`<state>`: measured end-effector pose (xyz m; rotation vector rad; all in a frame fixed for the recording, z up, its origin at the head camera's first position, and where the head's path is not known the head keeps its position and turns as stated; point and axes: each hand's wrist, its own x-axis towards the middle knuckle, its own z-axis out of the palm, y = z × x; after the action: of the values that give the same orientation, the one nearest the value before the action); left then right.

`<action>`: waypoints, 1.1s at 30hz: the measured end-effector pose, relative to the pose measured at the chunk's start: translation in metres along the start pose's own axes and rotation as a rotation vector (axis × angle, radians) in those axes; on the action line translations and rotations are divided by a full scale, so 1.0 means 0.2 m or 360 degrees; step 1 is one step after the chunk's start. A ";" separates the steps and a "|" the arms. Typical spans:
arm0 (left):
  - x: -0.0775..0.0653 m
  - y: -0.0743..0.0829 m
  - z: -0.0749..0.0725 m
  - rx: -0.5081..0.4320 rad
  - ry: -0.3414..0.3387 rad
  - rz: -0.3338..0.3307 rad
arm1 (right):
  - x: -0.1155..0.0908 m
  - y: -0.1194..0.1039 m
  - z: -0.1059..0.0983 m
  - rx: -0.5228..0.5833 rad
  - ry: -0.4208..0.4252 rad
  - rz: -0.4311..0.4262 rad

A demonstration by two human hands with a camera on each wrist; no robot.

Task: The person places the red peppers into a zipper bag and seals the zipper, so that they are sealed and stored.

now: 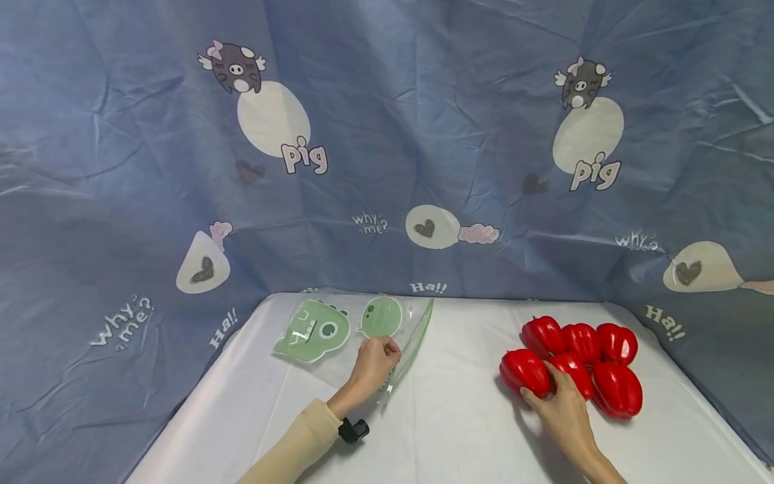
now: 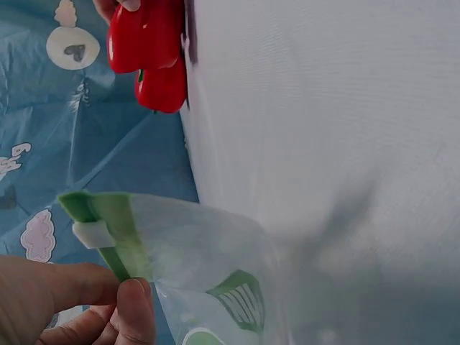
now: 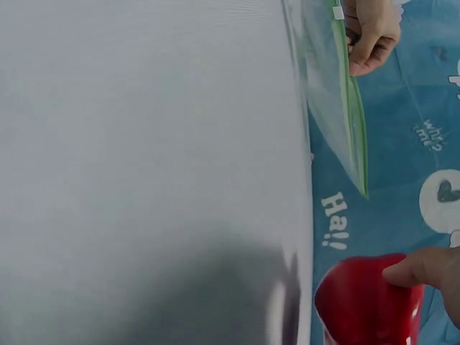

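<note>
My left hand (image 1: 373, 363) pinches the green-edged opening of a clear zip bag (image 1: 347, 366) printed with green cartoon shapes. The left wrist view shows thumb and forefinger on the green strip, just beside a white slider (image 2: 93, 234). Over on the right, my right hand (image 1: 564, 407) grips a red bell pepper (image 1: 523, 371) between thumb and fingers, at the left of a group of red peppers (image 1: 617, 390). In the right wrist view the thumb lies on the held pepper (image 3: 366, 298); the other fingers are out of sight there.
Several more red peppers lie close together beside the right hand. A white cloth (image 1: 453, 430) covers the table. Behind it hangs a blue printed curtain (image 1: 387, 134). A black wrist strap with a small device (image 1: 353, 430) sits at the left wrist.
</note>
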<state>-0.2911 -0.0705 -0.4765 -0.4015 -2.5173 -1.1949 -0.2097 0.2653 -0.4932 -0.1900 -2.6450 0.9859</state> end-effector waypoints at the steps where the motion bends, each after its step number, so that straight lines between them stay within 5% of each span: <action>1: 0.00 0.00 0.00 -0.0001 -0.0001 -0.0008 | 0.00 0.00 0.00 0.0017 0.0017 -0.0005; 17: 0.00 -0.01 -0.01 -0.0001 -0.0058 -0.0023 | 0.05 -0.12 0.01 0.0223 0.0049 -0.0025; 33: 0.00 -0.01 0.00 0.0015 -0.0077 0.0018 | 0.11 -0.31 0.10 0.0333 0.0138 -0.0262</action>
<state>-0.2918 -0.0713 -0.4778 -0.4470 -2.5567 -1.1822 -0.2389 0.2114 -0.4626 0.0310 -2.4149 1.1603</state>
